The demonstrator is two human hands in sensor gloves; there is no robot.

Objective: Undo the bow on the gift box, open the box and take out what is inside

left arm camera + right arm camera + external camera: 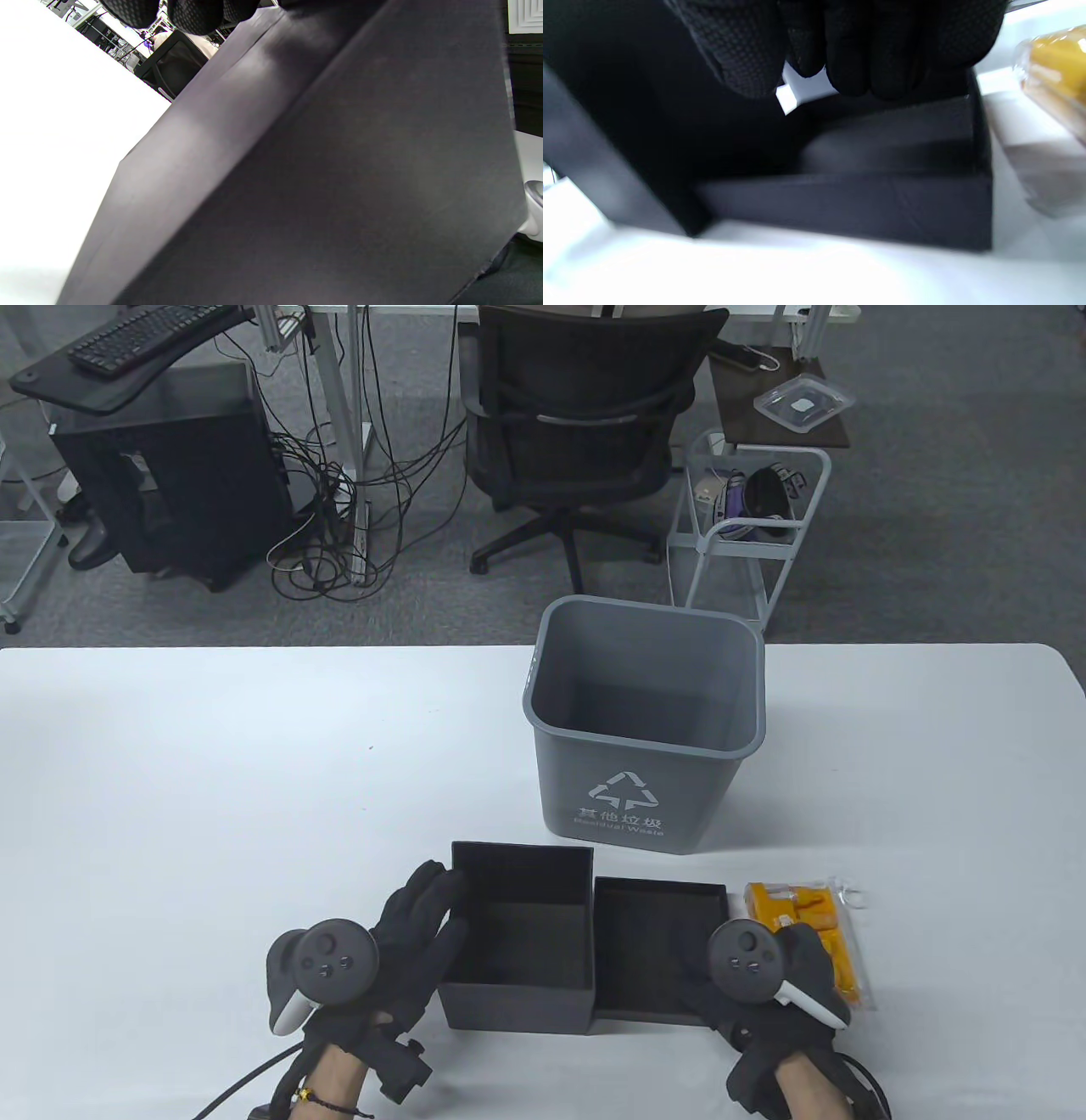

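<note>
The black gift box (517, 984) stands open near the table's front edge, and its inside looks bare. Its lid (653, 933) lies upside down against the box's right side. An orange packet in a clear bag (819, 925) lies on the table right of the lid. My left hand (416, 933) rests straight fingers against the box's left wall; in the left wrist view the box wall (318, 169) fills the frame below the fingertips (195, 12). My right hand (764, 984) hovers over the lid's front right corner. Its fingers (865, 46) hang loosely curled above the lid (848, 207) and hold nothing I can see.
A grey waste bin (645, 789) stands on the white table (212, 780) just behind the box and lid. Beyond the table's far edge are an office chair (585, 415), a white wire trolley (747, 526) and a computer tower with cables.
</note>
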